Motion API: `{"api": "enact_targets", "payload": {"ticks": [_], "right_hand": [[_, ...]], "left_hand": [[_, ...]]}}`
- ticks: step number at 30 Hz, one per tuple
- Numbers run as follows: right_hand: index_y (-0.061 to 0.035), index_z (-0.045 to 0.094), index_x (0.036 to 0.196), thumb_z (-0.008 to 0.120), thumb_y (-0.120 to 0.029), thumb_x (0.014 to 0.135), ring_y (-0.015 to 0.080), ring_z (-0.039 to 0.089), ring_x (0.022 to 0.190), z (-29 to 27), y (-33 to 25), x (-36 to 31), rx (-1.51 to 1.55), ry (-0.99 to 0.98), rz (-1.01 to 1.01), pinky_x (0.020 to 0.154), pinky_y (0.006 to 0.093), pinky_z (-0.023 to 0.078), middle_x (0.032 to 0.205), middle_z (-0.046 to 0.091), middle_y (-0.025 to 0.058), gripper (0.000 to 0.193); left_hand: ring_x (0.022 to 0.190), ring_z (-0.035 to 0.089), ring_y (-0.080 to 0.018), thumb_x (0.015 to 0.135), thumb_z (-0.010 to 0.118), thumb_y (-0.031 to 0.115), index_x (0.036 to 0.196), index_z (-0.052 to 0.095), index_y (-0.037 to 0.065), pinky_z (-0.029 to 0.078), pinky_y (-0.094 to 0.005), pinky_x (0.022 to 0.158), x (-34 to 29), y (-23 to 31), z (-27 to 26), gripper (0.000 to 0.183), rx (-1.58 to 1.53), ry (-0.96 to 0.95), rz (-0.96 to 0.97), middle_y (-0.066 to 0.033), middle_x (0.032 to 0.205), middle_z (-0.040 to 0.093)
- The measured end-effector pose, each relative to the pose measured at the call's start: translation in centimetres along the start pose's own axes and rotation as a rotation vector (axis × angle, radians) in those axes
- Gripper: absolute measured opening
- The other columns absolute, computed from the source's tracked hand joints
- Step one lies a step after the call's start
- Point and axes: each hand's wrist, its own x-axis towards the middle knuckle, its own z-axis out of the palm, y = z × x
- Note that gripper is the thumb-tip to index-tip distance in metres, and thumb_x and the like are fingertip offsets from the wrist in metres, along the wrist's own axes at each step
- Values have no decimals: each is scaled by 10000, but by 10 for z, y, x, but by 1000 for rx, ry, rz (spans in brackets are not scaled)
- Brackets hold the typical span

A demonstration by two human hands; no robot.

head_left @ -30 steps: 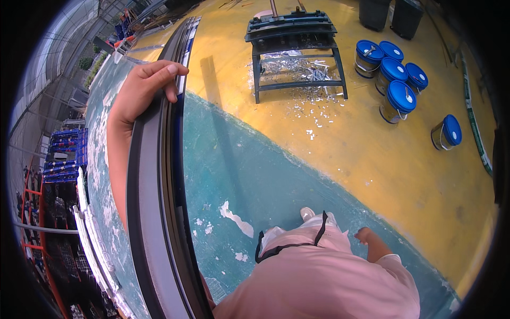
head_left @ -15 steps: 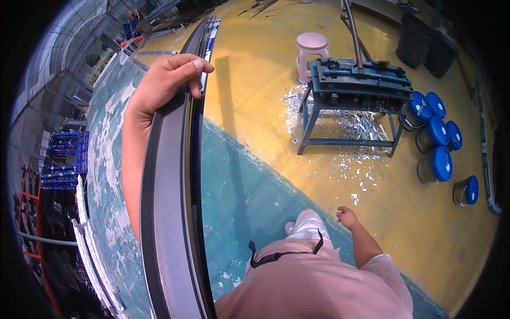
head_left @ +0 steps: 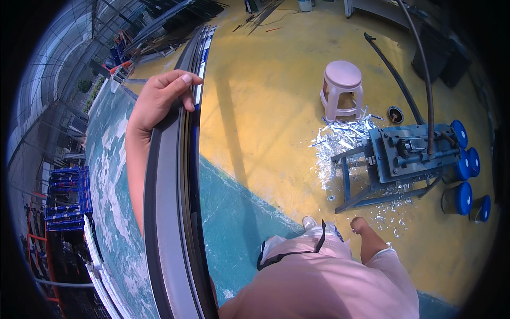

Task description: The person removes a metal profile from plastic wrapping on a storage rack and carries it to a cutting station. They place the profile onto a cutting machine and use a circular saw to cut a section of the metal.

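Note:
My left hand (head_left: pixel 164 98) is wrapped over the top of a long bundle of grey metal profiles (head_left: pixel 170 234), its thumb and fingers hooked across the edge. The bundle runs from beside my left shoulder out to the far floor, and blue-and-white film (head_left: pixel 204 53) shows along its far end. Part of my left forearm is hidden behind it. My right hand (head_left: pixel 359 225) hangs low beside my body with the fingers curled in, and nothing shows in it. Its nearest thing is a dark metal press on a stand (head_left: pixel 411 154), apart from the hand.
A pink stool (head_left: pixel 342 80) stands beyond the press amid white scraps (head_left: pixel 340 143). Several blue-lidded buckets (head_left: pixel 463 199) are at the right. Blue racks (head_left: pixel 69 196) and pale wrapped bars (head_left: pixel 98 266) line the left. More bars (head_left: pixel 260 16) lie far off.
The press, stool and buckets have shifted right and lower in view as I move forward. My left hand keeps its hold on the profiles; my right arm has swung slightly, its fingers curled tighter.

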Motion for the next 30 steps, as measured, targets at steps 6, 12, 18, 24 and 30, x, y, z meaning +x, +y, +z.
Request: {"api": "enact_targets", "payload": {"ticks": [6, 12, 18, 24, 30], "right_hand": [[-60, 610, 1282, 601, -287, 923, 365, 658, 1057, -259, -396, 40, 214, 405, -506, 938, 414, 508, 1124, 696, 205, 425], [-11, 592, 1291, 597, -219, 926, 207, 696, 825, -317, -557, 166, 591, 402, -372, 793, 345, 543, 987, 716, 150, 419], [-25, 655, 1213, 578, -215, 886, 313, 701, 887, -147, -475, 213, 303, 144, 268, 819, 389, 549, 1086, 705, 202, 386], [-27, 680, 1179, 563, -205, 865, 339, 676, 989, -181, -585, 257, 522, 20, 655, 894, 413, 523, 1134, 691, 203, 379], [-30, 705, 1145, 547, -195, 844, 364, 651, 1090, -413, -800, 489, 97, 413, 319, 969, 437, 497, 1182, 678, 204, 378]], "left_hand": [[626, 602, -102, 1008, 574, 237, 1070, 694, -5, 464, -211, 665, 138, -136, -153, 277, -133, 77, 70, -48, 675, 655], [627, 615, -97, 1006, 578, 235, 1060, 697, -3, 471, -210, 658, 289, -249, -307, 271, -59, 45, 31, -49, 676, 660], [601, 603, -85, 1006, 574, 221, 1032, 692, -9, 453, -210, 627, 488, -360, -457, 260, -31, -1, 110, -38, 653, 642], [534, 530, -55, 1042, 527, 231, 1032, 661, 8, 402, -179, 552, 654, -496, -630, 260, 27, 116, 196, -13, 641, 592], [540, 514, -51, 1036, 546, 264, 1023, 657, 22, 396, -185, 535, 881, -598, -746, 266, -31, 2, 231, 3, 664, 574]]}}
